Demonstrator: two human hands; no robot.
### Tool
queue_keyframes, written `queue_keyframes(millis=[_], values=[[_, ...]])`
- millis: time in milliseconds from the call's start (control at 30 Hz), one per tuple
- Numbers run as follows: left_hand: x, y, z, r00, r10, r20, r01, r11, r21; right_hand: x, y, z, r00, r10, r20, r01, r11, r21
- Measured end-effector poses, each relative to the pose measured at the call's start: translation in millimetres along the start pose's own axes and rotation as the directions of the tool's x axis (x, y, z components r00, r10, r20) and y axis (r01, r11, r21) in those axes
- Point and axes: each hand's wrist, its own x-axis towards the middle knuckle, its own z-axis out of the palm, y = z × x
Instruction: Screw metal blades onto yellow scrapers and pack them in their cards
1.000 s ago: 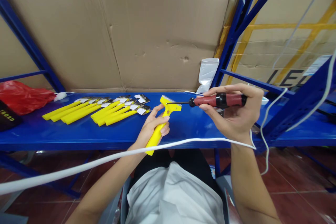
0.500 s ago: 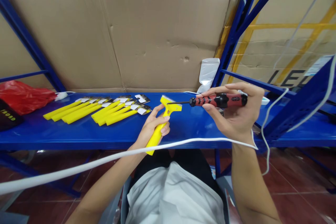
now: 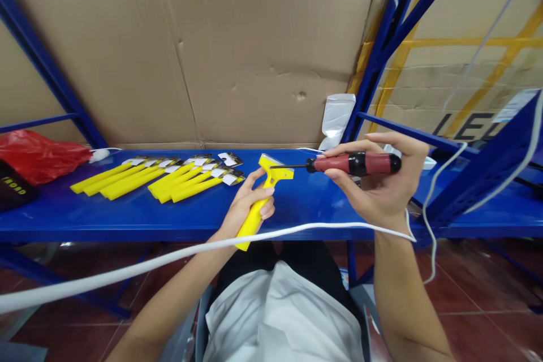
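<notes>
My left hand [image 3: 250,203] is closed around the handle of a yellow scraper [image 3: 253,216], its wide head tilted up above the front of the shelf. In my right hand [image 3: 388,181] is a red and black screwdriver [image 3: 339,163], held nearly level between thumb and fingers. The dark shaft points left, and its tip meets the scraper's head; the screw under it is too small to make out. Several more yellow scrapers [image 3: 136,181] lie in two groups to the left on the blue shelf [image 3: 203,216], with black and white cards at their far ends.
A white cable [image 3: 169,259] crosses in front of the shelf edge, below both hands. At the left lie a red plastic bag [image 3: 42,155] and a black item [image 3: 14,188]. Cardboard [image 3: 254,62] stands behind, with a white packet [image 3: 337,119] against it. Blue posts [image 3: 392,39] rise at the right.
The screwdriver's handle has turned about its own axis in my right hand. The scraper and my left hand have stayed in place.
</notes>
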Motion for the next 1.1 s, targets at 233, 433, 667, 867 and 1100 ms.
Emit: queue_keyframes(millis=[233, 433, 667, 867, 1100], values=[[1.1, -0.5, -1.2, 1.000, 0.006, 0.012, -0.006, 1.000, -0.004, -1.0, -3.9, -1.4, 0.994, 0.074, 0.085, -0.080, 0.993, 0.081], [-0.7, 0.4, 0.2, 1.000, -0.001, 0.011, 0.001, 1.000, 0.013, -0.8, 1.9, -2.0, 1.000, 0.001, -0.009, -0.001, 1.000, 0.003], [1.2, -1.1, -3.5, 1.000, -0.006, 0.001, 0.006, 1.000, 0.006, -1.3, -5.6, -3.1, 0.991, 0.104, 0.083, -0.112, 0.990, 0.091], [-0.6, -0.9, -2.5, 1.000, 0.006, 0.026, -0.007, 1.000, 0.031, -0.4, -1.7, -0.5, 0.994, -0.054, -0.096, 0.050, 0.997, -0.051], [1.4, -0.9, -3.2, 1.000, 0.004, 0.020, -0.005, 1.000, 0.009, -0.6, -3.8, -1.5, 0.996, 0.076, 0.045, -0.079, 0.995, 0.068]])
